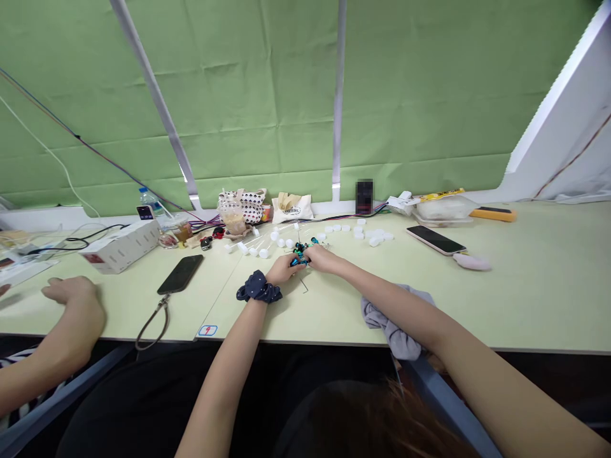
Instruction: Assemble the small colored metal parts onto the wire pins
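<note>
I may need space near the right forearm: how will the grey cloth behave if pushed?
The grey cloth looks floppy: its soft folds suggest it would bunch rather than slide as one piece. It is probably light for its bulk, being loosely crumpled. Part seems to overhang the table, so a push that way could drop it.

Left arm (225,381): extended forward, left hand (281,270) curled inward. Right arm (401,294): bare, slanting leftward, right hand (319,259) curled, just beside the left.
</note>
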`<state>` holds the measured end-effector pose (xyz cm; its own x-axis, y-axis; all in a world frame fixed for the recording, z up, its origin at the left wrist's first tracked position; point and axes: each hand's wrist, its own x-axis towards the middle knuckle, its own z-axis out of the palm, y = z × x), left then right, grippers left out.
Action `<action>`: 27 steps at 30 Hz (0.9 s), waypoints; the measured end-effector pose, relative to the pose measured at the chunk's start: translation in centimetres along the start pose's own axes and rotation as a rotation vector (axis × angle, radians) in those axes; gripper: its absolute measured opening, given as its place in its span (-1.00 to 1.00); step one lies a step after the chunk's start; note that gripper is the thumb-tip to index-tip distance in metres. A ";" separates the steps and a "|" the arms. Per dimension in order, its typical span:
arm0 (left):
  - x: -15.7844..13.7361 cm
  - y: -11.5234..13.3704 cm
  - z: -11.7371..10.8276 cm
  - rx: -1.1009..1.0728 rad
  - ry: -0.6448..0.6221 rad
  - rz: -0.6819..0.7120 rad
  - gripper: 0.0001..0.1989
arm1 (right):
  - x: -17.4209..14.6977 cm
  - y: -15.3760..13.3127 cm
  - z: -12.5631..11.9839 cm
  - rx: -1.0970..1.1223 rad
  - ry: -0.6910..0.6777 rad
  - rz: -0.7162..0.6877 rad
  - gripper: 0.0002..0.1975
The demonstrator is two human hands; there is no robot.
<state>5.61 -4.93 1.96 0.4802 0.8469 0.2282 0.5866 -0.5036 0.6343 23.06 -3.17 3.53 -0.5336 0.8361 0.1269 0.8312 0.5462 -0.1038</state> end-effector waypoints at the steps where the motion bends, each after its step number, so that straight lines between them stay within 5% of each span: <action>1: 0.0 0.1 0.0 -0.002 0.003 0.007 -0.65 | 0.0 0.0 0.2 -0.006 0.012 0.012 -0.84; 7: 0.0 0.2 0.1 0.003 -0.008 0.011 -0.64 | -0.2 -0.2 -0.1 0.005 0.013 -0.004 -0.86; 13: -0.1 -0.5 -0.2 -0.021 -0.035 -0.033 -0.67 | -0.5 0.3 -0.8 0.140 -0.125 -0.075 -0.82; 20: 0.1 -0.1 -0.1 0.001 -0.015 -0.008 -0.65 | -0.8 -0.5 -1.2 0.153 -0.086 0.053 -0.88; 27: 0.0 -0.2 -0.1 0.037 -0.009 0.008 -0.63 | -1.0 -0.3 -1.3 0.190 -0.158 -0.006 -0.89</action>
<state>5.45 -4.78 1.94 0.4905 0.8414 0.2268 0.6061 -0.5164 0.6049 23.58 -4.26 4.67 -0.5686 0.8222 -0.0262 0.7917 0.5383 -0.2888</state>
